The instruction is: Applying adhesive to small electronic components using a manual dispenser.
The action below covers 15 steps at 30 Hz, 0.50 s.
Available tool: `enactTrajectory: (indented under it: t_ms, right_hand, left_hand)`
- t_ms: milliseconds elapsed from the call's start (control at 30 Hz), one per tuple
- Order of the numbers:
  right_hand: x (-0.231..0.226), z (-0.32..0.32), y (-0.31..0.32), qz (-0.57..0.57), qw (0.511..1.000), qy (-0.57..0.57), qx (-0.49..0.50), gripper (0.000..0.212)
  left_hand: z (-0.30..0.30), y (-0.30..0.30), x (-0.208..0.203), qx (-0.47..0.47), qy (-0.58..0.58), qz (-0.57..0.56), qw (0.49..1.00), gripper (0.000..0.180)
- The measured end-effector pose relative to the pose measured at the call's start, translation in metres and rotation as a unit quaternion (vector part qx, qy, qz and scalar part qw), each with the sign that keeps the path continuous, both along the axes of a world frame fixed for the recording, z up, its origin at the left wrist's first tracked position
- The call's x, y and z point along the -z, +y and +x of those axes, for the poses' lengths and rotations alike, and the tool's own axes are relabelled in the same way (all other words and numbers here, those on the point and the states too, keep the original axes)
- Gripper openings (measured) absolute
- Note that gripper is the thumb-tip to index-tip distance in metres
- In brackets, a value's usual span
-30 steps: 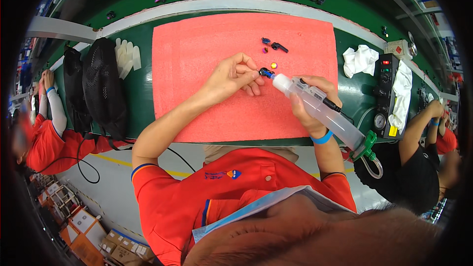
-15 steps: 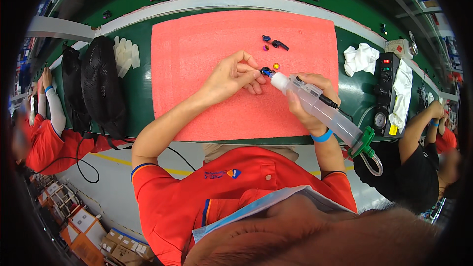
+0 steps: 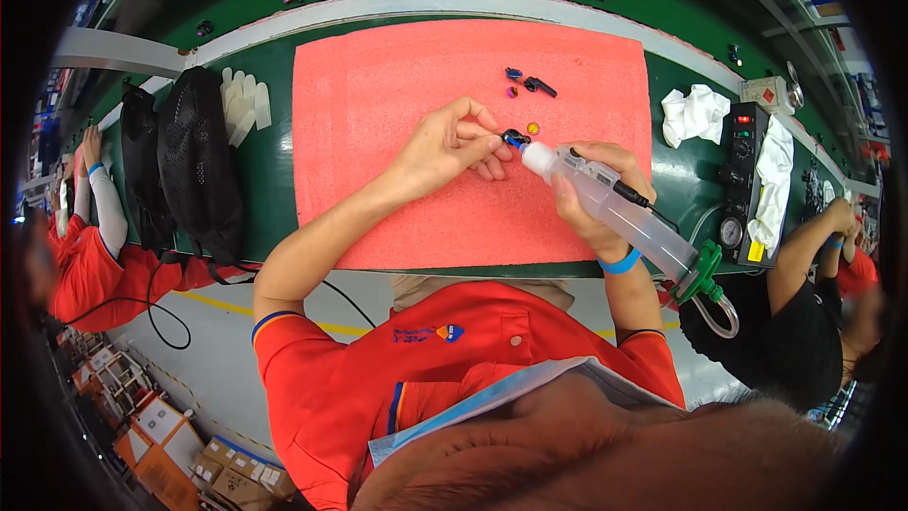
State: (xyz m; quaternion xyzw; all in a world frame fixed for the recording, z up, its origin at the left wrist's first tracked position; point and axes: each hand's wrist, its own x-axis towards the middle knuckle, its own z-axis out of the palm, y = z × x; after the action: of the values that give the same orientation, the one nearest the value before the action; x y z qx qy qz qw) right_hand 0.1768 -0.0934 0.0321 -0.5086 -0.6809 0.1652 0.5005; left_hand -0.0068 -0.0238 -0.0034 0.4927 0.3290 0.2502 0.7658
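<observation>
While the pink foam mat (image 3: 397, 132) fills the middle of the green table (image 3: 274, 180), signs and packages sit at the edges. At about three o'clock from the mat stands a black box-shaped controller (image 3: 741, 180) with a red light near its top, a round gauge lower down and a small yellow label at its bottom corner; a white cloth (image 3: 695, 114) lies just beside it toward the mat, and another white cloth (image 3: 777, 180) drapes over its far side. At about two o'clock a small pale box with a red diamond-shaped sticker (image 3: 766, 93) rests near the table's rim. Brown cardboard cartons (image 3: 180, 459) are stacked on the floor at about seven o'clock. At ten o'clock white gloves (image 3: 244, 102) lie beside a black mesh bag (image 3: 200, 166).

Reaching in from five o'clock, the right hand (image 3: 591, 199) is wrapped tightly around a clear plastic syringe-shaped dispenser (image 3: 615, 208), whose white tip points toward eleven o'clock; a green cap and clear tube hang off its rear end, and a blue wristband circles the wrist. Coming in from seven o'clock, the left hand (image 3: 454, 147) has thumb and fingertips pinched together on a small black and blue part (image 3: 515, 139), held just above the mat near its centre-right. That part touches the dispenser's tip. A small yellow dot-like piece (image 3: 532, 128) lies just at one o'clock from it, and a few more small dark and purple parts (image 3: 526, 85) rest farther toward twelve o'clock.
</observation>
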Motion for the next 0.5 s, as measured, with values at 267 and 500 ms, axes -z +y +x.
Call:
enactTrajectory:
  t_ms: [267, 500]
  right_hand:
    - [-0.0026, 0.0022, -0.0019, -0.022, 1.0, -0.015, 0.015, 0.031]
    - [-0.0017, 0.0018, -0.0009, -0.012, 1.0, -0.003, 0.004, 0.031]
  left_hand:
    - [0.0007, -0.0001, 0.0016, 0.002, -0.011, 0.005, 1.0, 0.012]
    - [0.0008, 0.0001, -0.0021, -0.001, 0.0, -0.003, 1.0, 0.01]
